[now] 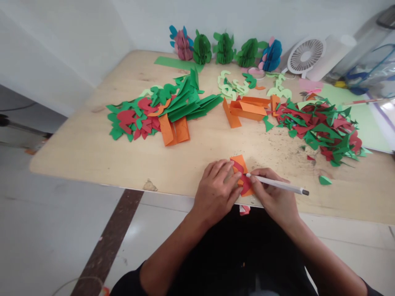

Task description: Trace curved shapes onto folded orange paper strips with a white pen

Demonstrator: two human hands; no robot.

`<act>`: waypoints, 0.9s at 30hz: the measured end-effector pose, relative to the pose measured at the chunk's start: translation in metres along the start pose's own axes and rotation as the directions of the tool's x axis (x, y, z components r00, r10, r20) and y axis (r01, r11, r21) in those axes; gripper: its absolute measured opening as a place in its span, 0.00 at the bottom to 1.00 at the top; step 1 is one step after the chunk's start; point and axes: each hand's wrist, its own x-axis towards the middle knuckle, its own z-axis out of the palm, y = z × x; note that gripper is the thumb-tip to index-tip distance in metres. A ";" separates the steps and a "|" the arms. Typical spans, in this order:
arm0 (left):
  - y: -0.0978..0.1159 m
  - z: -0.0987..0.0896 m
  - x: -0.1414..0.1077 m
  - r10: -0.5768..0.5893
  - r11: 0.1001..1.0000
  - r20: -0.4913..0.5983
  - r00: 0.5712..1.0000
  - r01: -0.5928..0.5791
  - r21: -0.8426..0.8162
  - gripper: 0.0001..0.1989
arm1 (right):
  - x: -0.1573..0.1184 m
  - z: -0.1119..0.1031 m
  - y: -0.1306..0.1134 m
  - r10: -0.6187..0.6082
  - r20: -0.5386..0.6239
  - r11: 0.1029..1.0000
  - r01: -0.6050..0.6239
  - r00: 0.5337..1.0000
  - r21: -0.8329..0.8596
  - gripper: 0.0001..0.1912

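My right hand [276, 197] grips a white pen [277, 183] with a dark end, and the pen's tip is at the edge of a red paper cutout [246, 183]. That cutout lies on a piece of orange paper [239, 161] near the table's front edge. My left hand [217, 187] rests flat with fingers spread, its fingertips pressing the red cutout and orange paper against the table. Part of both papers is hidden under the fingers.
A heap of green and red paper shapes [135, 119] lies left, beside folded orange paper [175, 130]. More folded orange strips [248, 109] lie in the middle. Red and green scraps [324, 127] pile up right. Behind stand paper figures [224, 48] and a white fan [306, 56].
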 end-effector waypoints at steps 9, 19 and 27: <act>0.000 0.001 0.000 0.000 1.000 0.011 1.000 0.000 0.000 0.13 | 0.005 0.000 0.005 0.092 0.055 0.989 -0.097 0.994 0.109 0.09; 0.000 0.001 0.000 0.021 0.999 -0.001 1.000 -0.021 0.028 0.13 | 0.005 0.000 0.004 0.115 0.049 0.984 -0.121 0.992 0.133 0.09; 0.000 0.001 0.000 0.019 1.000 0.008 1.000 -0.019 0.021 0.12 | 0.001 -0.003 0.005 0.106 0.026 0.990 -0.108 0.994 0.088 0.09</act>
